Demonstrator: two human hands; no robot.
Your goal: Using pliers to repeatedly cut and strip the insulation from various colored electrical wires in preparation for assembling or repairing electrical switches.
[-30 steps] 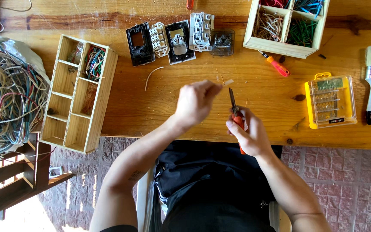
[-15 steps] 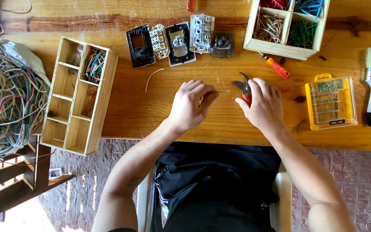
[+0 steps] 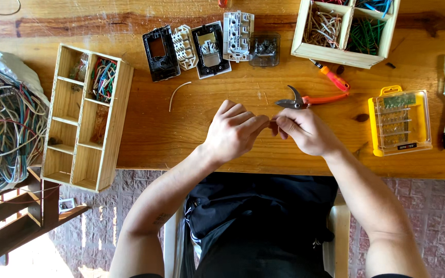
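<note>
Both hands meeting over the middle of the desk (image 3: 191, 134), left hand (image 3: 231, 131) and right hand (image 3: 301, 131) pinched fingertip to fingertip on what looks like a short wire piece (image 3: 271, 119), mostly hidden between the fingers, so hard to say more. Probably light, thin and bendy, apt to slip or kink; best gripped close to each end, firm but gentle. Orange-handled cutters (image 3: 305, 100) lying free at about 1 o'clock from the hands, just beyond them. Loose pale wire offcut (image 3: 176, 92) at 10 o'clock. Row of switch parts (image 3: 207, 44) at 12, yellow bit case (image 3: 400, 121) at 3, wooden divider tray (image 3: 86, 118) at 9, tangled wire heap (image 3: 3, 128) further out.
</note>
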